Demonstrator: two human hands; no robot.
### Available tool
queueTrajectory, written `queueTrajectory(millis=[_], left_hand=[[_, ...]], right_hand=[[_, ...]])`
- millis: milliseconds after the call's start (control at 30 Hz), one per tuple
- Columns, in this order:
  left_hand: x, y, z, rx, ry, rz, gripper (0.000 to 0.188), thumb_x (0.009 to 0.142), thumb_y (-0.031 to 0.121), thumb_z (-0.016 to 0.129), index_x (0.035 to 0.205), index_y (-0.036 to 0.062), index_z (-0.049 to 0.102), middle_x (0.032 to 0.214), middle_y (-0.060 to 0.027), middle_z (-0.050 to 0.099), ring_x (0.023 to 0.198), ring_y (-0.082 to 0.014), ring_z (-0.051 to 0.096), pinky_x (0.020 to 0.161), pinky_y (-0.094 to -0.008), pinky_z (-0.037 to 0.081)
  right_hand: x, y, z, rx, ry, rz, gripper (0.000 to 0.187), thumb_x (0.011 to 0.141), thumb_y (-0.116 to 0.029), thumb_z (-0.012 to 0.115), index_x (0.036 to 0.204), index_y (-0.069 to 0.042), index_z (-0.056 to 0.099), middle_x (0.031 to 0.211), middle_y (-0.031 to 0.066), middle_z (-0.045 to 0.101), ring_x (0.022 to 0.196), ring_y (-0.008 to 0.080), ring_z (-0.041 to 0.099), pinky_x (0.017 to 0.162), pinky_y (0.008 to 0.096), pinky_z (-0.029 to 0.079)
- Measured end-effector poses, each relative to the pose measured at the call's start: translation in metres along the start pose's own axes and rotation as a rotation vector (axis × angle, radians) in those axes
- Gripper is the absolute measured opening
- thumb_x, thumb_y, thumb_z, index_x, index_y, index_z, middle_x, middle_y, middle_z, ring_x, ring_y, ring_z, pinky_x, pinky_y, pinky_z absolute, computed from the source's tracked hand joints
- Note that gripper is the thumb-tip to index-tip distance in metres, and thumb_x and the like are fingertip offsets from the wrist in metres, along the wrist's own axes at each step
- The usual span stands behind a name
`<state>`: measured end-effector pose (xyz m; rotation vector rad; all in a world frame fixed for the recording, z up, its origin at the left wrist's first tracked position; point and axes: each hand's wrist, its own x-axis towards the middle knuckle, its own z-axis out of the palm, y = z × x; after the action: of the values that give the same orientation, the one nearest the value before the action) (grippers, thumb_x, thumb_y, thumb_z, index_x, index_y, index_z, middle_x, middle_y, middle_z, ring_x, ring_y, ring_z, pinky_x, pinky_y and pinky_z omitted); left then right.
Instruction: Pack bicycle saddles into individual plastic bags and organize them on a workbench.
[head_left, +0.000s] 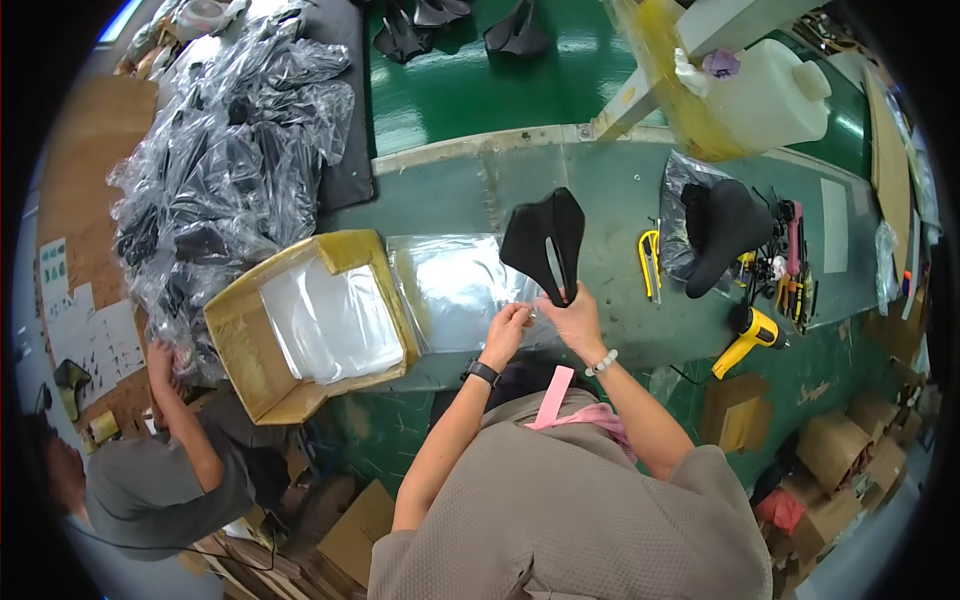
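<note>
A black bicycle saddle (520,240) with a long slot down its middle is held up over the table, its narrow nose pointing toward me. My right hand (572,325) grips it by that nose. Close beside it, my left hand (508,332) has its fingers pinched together; whatever they hold is too small to make out. Flat clear plastic bags (440,270) lie on the table just beyond and left of my left hand. Further left, a yellowish open box (240,345) contains more clear bags (335,325).
Plastic-wrapped saddles (235,150) pile up at left, where a co-worker's hand (165,365) reaches in. To the right lie a yellow cutter knife (650,265), another black saddle (728,235), several hand tools (790,250) and a yellow heat gun (752,338). A white jug (775,95) stands far right.
</note>
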<state>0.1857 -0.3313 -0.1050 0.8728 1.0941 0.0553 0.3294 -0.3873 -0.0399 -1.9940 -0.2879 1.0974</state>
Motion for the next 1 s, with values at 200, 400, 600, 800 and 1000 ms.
queueTrajectory(millis=[200,400,600,800,1000], left_hand=[[0.011,-0.009,-0.032,-0.423,0.109,-0.054,0.015,0.096,0.023,0.049,0.099,0.0117,0.058,0.088,0.0006,0.063,0.078,-0.0105,0.059,0.069,-0.0253,0.046],[0.023,-0.027,-0.057,-0.602,0.432,0.069,0.015,0.098,0.02,0.046,0.097,0.0099,0.057,0.083,-0.0003,0.061,0.074,-0.011,0.058,0.066,-0.0258,0.045],[-0.066,0.079,0.014,0.833,0.035,1.082,0.013,0.073,0.011,0.06,0.082,0.0022,0.059,0.082,-0.016,0.06,0.079,-0.036,0.059,0.07,-0.0435,0.048],[-0.132,0.106,-0.025,0.29,0.509,0.942,0.014,0.081,0.008,0.058,0.093,0.0013,0.059,0.079,-0.0163,0.058,0.077,-0.0353,0.058,0.068,-0.0413,0.047],[-0.188,0.083,-0.033,-0.029,-0.014,0.633,0.017,0.094,0.017,0.058,0.103,0.0026,0.06,0.092,-0.0069,0.06,0.084,-0.0135,0.057,0.075,-0.0313,0.046]], right_hand=[[-0.009,0.025,-0.006,-0.431,0.122,-0.36,0.055,0.074,-0.042,0.078,0.101,0.001,0.056,0.078,0.0196,0.065,0.071,0.0363,0.065,0.062,0.0429,0.05],[-0.029,0.042,-0.012,-0.926,-0.094,-0.621,0.034,0.085,-0.029,0.067,0.099,-0.003,0.052,0.077,0.0178,0.063,0.069,0.0379,0.063,0.06,0.0456,0.049],[-0.028,0.047,-0.005,-1.15,-0.24,-0.71,0.026,0.08,-0.032,0.066,0.086,-0.007,0.06,0.077,0.0139,0.066,0.067,0.0327,0.065,0.057,0.0442,0.05],[-0.02,-0.021,-0.003,0.135,-0.48,0.17,0.012,0.09,-0.018,0.06,0.082,-0.01,0.058,0.071,0.0025,0.058,0.06,0.0129,0.054,0.049,0.0277,0.042],[-0.032,-0.063,0.059,-0.811,-0.036,-1.024,0.015,0.094,-0.016,0.057,0.1,-0.003,0.055,0.08,0.0015,0.057,0.063,0.0085,0.05,0.051,0.0228,0.04]])
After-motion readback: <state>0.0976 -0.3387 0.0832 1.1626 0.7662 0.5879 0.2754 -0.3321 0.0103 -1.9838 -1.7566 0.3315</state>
